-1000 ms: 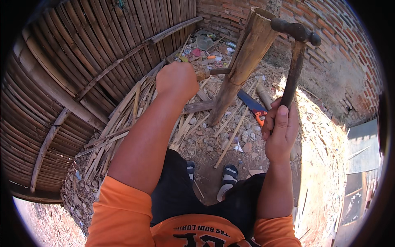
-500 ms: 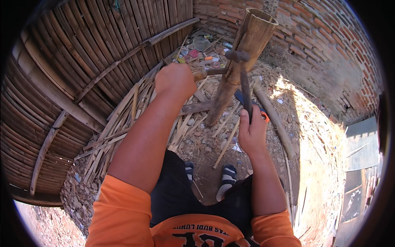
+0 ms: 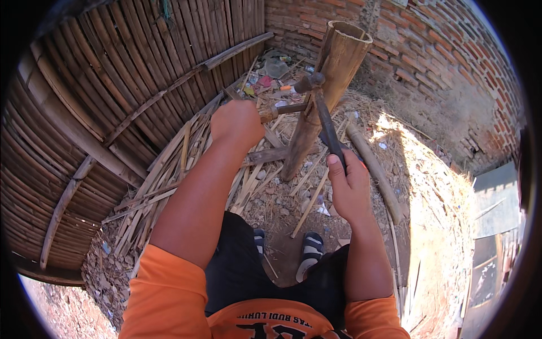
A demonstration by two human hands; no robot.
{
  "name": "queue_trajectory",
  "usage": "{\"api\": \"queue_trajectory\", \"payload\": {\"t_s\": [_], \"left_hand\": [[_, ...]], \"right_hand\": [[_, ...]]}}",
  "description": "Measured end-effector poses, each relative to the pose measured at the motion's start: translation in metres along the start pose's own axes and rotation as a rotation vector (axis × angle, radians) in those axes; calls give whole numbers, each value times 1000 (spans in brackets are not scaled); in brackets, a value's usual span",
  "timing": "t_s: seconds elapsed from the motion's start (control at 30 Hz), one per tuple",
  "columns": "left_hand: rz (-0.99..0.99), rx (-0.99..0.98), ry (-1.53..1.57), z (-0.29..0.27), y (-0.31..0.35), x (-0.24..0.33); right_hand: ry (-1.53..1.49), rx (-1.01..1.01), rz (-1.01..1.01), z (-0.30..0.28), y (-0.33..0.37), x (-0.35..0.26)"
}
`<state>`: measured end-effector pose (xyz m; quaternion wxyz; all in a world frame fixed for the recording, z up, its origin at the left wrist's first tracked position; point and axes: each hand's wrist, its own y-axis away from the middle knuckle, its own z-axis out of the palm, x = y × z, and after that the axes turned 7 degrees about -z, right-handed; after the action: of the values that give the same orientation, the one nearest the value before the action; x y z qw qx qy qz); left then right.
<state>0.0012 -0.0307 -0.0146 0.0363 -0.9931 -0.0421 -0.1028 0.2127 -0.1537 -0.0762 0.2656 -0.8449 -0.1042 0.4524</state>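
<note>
Nearest the body, two striped sandals (image 3: 311, 248) are planted on the dirt, on the near side of the bamboo culm (image 3: 323, 116). To the right of the culm, the right hand (image 3: 351, 183) is wrapped around the handle of a ball-peen hammer (image 3: 331, 130), thumb laid along the shaft. To its left, the left hand (image 3: 237, 123) is closed in a fist about the wooden grip of a chisel-like tool (image 3: 292, 108), whose flat blade meets the culm's left side; the fingers are mostly hidden. The hammer head overlaps the culm just above that blade; whether it touches is unclear. The culm stands tilted, its hollow top leaning away. Split bamboo strips (image 3: 169, 169) lie left of it, a thin pole (image 3: 375, 178) right. Beyond the culm rises a brick wall (image 3: 446, 62).
</note>
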Motion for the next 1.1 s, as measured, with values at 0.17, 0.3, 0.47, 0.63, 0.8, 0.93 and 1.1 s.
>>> {"api": "queue_trajectory", "payload": {"t_s": [0.17,0.3,0.47,0.63,0.8,0.93,1.1], "left_hand": [[34,65,-11,8,1,0],[-9,7,-1,7,-1,-1],[22,55,-9,10,1,-7],[50,55,3,12,1,4],[83,51,-7,15,-3,-5],[179,120,-10,19,-9,5],[112,16,-35,8,-6,10]], "right_hand": [[-147,108,7,-12,-2,-15],[46,-59,54,7,7,5],[-192,23,111,-14,-2,-33],[86,28,-27,16,13,18],[-26,11,0,0,5,-17],[20,72,-84,-7,6,-22],[61,-33,68,-5,0,4]]}}
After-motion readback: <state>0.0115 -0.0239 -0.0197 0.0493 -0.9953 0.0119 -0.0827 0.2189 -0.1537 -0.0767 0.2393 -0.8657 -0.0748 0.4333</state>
